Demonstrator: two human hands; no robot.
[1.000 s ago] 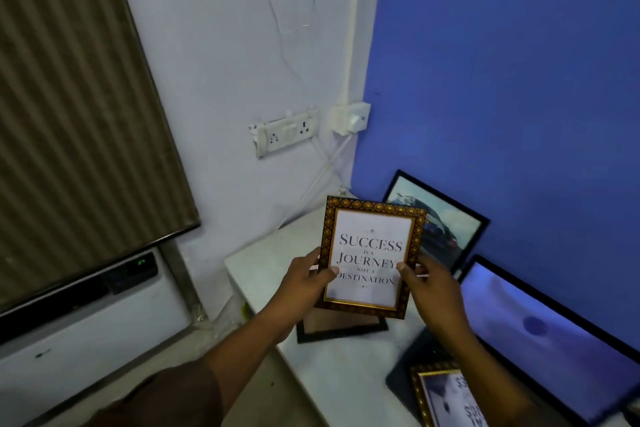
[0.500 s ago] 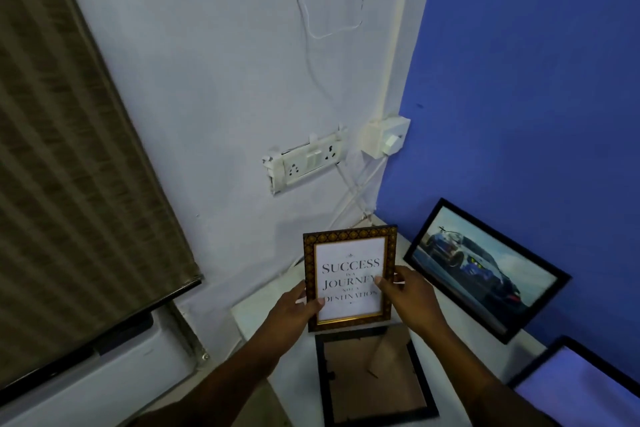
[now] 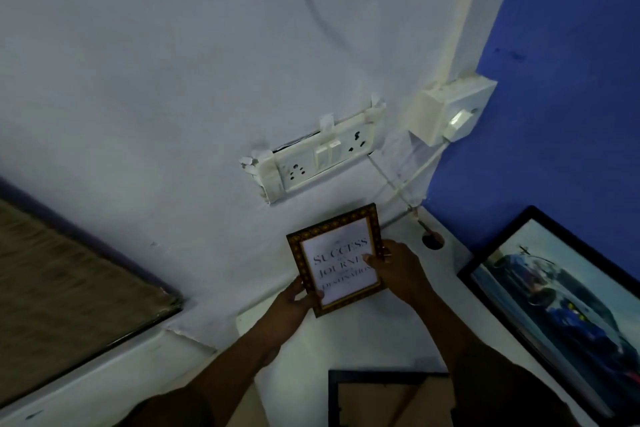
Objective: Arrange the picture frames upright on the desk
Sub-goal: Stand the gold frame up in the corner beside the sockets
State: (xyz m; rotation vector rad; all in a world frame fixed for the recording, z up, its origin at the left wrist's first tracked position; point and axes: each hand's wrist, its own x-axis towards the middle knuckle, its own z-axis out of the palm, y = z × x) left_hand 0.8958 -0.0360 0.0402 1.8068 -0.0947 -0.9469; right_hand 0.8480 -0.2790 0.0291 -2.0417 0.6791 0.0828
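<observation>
Both hands clamp small gold-patterned frame (image 3: 337,260) with "Success" print, held upright near white wall, above far end of white desk (image 3: 349,343). Left hand (image 3: 294,302) grips lower left corner, thumb on front. Right hand (image 3: 398,267) grips right edge, thumb across print. Whether frame's base touches desk: cannot tell. Large black car frame (image 3: 554,302) leans against blue wall at right. Another black frame (image 3: 381,399) lies face-down on desk, near edge. Socket plate (image 3: 318,156) on wall above held frame.
</observation>
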